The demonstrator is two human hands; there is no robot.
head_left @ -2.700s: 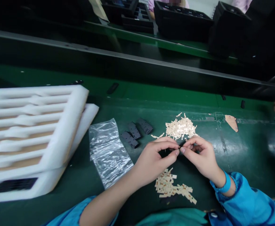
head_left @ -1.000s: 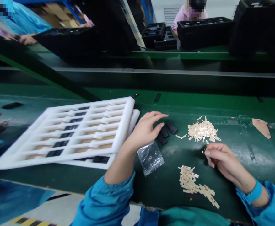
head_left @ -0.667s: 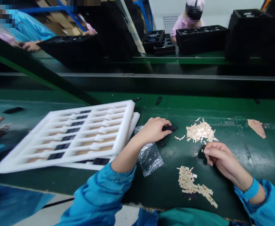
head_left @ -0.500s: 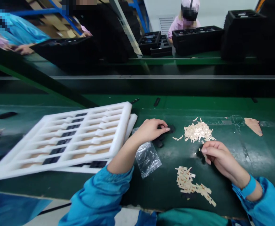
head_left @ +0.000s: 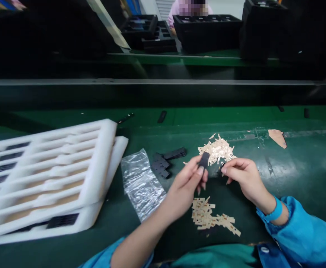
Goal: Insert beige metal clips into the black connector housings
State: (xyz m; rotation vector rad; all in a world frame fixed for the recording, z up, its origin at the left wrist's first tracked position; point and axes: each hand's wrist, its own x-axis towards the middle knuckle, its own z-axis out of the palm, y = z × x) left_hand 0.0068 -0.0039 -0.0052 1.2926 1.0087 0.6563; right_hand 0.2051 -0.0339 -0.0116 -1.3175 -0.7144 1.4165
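My left hand [head_left: 187, 186] pinches a small black plastic part [head_left: 204, 160] between thumb and fingers, held up above the green table. My right hand [head_left: 241, 175] is closed beside it, its fingertips pinched on something small and dark that I cannot make out. Just behind both hands lies a pile of small beige strips [head_left: 216, 149]. A second pile of beige strips [head_left: 210, 217] lies in front of my hands. Three more black parts [head_left: 165, 160] lie left of the hands.
A clear plastic bag [head_left: 141, 183] lies beside the black parts. Two stacked white foam trays [head_left: 54, 175] with slots, some holding black parts, fill the left. A raised conveyor rail [head_left: 163, 82] crosses behind. Black trays [head_left: 207, 29] and another person sit beyond it.
My left hand reached left to the black parts, took one and brought it back to the right hand. The view swung left and then back right.
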